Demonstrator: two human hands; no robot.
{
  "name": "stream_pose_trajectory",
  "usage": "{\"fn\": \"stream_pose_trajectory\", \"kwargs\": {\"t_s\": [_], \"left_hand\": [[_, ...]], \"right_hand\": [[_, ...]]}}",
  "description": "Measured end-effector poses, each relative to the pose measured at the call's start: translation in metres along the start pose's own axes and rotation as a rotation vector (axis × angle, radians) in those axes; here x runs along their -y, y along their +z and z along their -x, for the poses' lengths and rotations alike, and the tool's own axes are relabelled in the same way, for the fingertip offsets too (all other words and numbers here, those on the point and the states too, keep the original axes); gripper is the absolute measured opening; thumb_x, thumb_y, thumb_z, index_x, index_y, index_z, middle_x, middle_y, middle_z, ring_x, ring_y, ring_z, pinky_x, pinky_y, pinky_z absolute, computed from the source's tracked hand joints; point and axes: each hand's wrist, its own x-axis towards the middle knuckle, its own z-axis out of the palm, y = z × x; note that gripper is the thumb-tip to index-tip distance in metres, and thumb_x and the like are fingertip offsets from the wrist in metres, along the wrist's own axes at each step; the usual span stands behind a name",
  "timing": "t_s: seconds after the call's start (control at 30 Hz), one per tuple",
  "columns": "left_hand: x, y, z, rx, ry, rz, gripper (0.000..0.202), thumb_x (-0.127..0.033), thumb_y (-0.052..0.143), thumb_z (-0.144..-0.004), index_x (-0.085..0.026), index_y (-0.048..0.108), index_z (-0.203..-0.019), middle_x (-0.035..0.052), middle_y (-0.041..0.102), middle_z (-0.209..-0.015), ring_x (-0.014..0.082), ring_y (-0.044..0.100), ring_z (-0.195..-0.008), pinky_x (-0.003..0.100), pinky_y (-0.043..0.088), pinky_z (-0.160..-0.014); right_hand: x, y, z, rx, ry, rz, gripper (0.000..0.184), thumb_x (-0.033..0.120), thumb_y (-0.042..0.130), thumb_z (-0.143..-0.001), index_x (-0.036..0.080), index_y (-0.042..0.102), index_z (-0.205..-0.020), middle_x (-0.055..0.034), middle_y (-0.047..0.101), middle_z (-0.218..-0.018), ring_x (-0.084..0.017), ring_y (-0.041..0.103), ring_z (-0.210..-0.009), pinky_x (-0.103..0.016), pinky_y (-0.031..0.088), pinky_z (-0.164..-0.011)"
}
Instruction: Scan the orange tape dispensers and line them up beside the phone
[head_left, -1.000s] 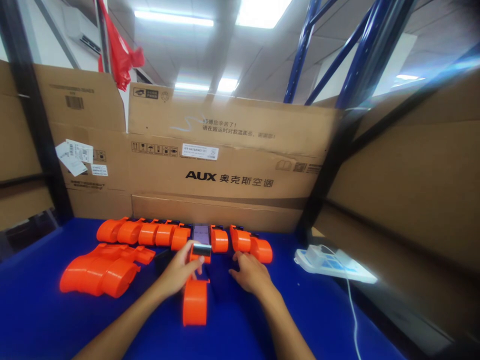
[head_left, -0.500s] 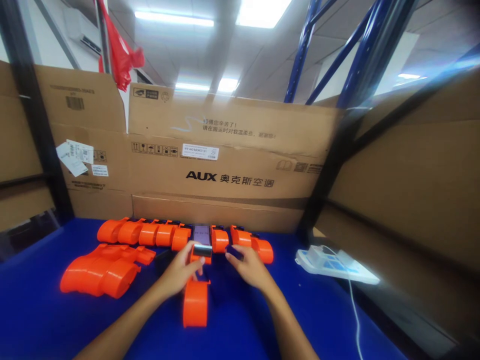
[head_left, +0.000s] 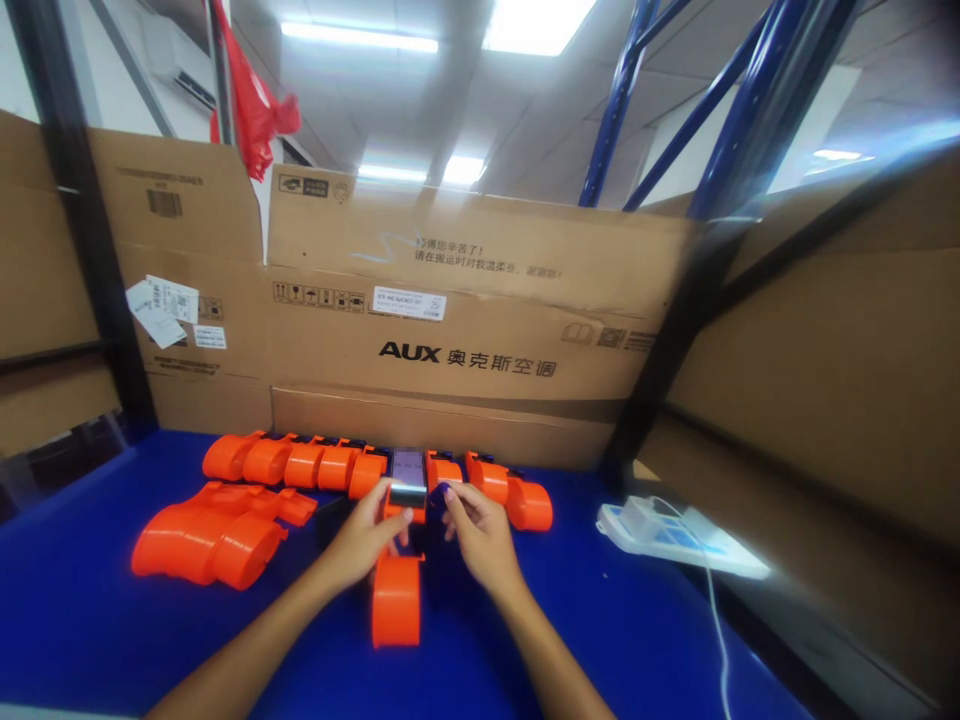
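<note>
My left hand [head_left: 367,535] is closed around an orange plastic part with a round drum [head_left: 397,605] at its near end, possibly a tape dispenser body. A shiny dark strip [head_left: 409,494] tops its far end. Just to the right, my right hand [head_left: 478,528] pinches a small dark blue piece [head_left: 439,495] between thumb and fingers. That piece is close beside the orange part; whether they touch I cannot tell. Behind the hands, a device with a lit screen [head_left: 409,463] is partly covered by the held part.
Similar orange parts with dark pieces on them [head_left: 304,466] line the back of the blue table [head_left: 315,650]. More orange parts [head_left: 184,538] lie together at the left. A white power strip [head_left: 679,540] with a cable is at right. Cardboard [head_left: 480,320] walls the back.
My right hand has moved left and slightly up with the dark blue piece, closer to the orange part. My left hand keeps its hold. The whole view has shifted slightly.
</note>
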Motion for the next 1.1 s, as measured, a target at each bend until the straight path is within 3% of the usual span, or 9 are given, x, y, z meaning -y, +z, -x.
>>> {"fn": "stream_pose_trajectory", "kwargs": {"t_s": [0.13, 0.2, 0.27, 0.57, 0.83, 1.1], "left_hand": [[0.004, -0.002, -0.003, -0.054, 0.018, -0.009, 0.044, -0.046, 0.066, -0.086, -0.019, 0.054, -0.12, -0.0027, 0.061, -0.069, 0.0131, 0.059, -0.058, 0.022, 0.045, -0.054], [0.007, -0.002, -0.004, -0.065, 0.023, -0.007, 0.045, -0.047, 0.066, -0.086, -0.019, 0.053, -0.12, -0.0027, 0.061, -0.069, 0.0128, 0.058, -0.057, 0.022, 0.044, -0.054], [0.009, -0.002, -0.004, -0.07, 0.023, 0.004, 0.046, -0.047, 0.067, -0.085, -0.019, 0.053, -0.119, -0.003, 0.061, -0.068, 0.0124, 0.057, -0.056, 0.022, 0.044, -0.053], [0.005, 0.0, -0.002, -0.083, 0.011, 0.041, 0.042, -0.046, 0.067, -0.085, -0.02, 0.053, -0.114, -0.0041, 0.06, -0.067, 0.0113, 0.055, -0.056, 0.022, 0.044, -0.055], [0.002, 0.002, -0.001, -0.067, 0.018, 0.067, 0.044, -0.048, 0.068, -0.084, -0.019, 0.054, -0.114, -0.0039, 0.06, -0.067, 0.0113, 0.055, -0.055, 0.021, 0.044, -0.054], [0.0, 0.004, 0.002, -0.05, 0.003, 0.087, 0.046, -0.049, 0.071, -0.082, -0.019, 0.056, -0.114, -0.0034, 0.061, -0.067, 0.0118, 0.057, -0.055, 0.022, 0.045, -0.056]], "right_hand": [[0.001, 0.009, 0.001, -0.044, -0.023, -0.294, 0.036, 0.052, 0.074, -0.08, 0.021, 0.066, -0.097, -0.0048, 0.067, -0.091, -0.021, 0.067, -0.08, -0.035, 0.059, -0.073], [0.0, 0.013, 0.002, -0.034, -0.022, -0.359, 0.031, 0.045, 0.076, -0.079, 0.022, 0.063, -0.094, -0.0025, 0.065, -0.091, -0.02, 0.067, -0.084, -0.035, 0.058, -0.081], [-0.002, 0.016, 0.003, -0.016, -0.027, -0.359, 0.027, 0.04, 0.076, -0.081, 0.022, 0.06, -0.093, -0.0003, 0.062, -0.088, -0.017, 0.065, -0.08, -0.032, 0.056, -0.079], [-0.006, 0.019, 0.008, 0.018, -0.128, -0.026, 0.02, 0.039, 0.066, -0.088, 0.022, 0.056, -0.088, 0.0002, 0.057, -0.084, -0.014, 0.057, -0.071, -0.024, 0.05, -0.064], [0.007, 0.011, 0.012, 0.073, -0.286, 0.262, 0.017, 0.031, 0.054, -0.096, 0.022, 0.051, -0.081, -0.0011, 0.058, -0.082, -0.016, 0.056, -0.075, -0.027, 0.047, -0.07], [0.013, 0.009, 0.012, 0.114, -0.365, 0.341, 0.016, 0.028, 0.051, -0.097, 0.023, 0.049, -0.083, -0.0025, 0.056, -0.085, -0.018, 0.054, -0.078, -0.028, 0.044, -0.072]]}}
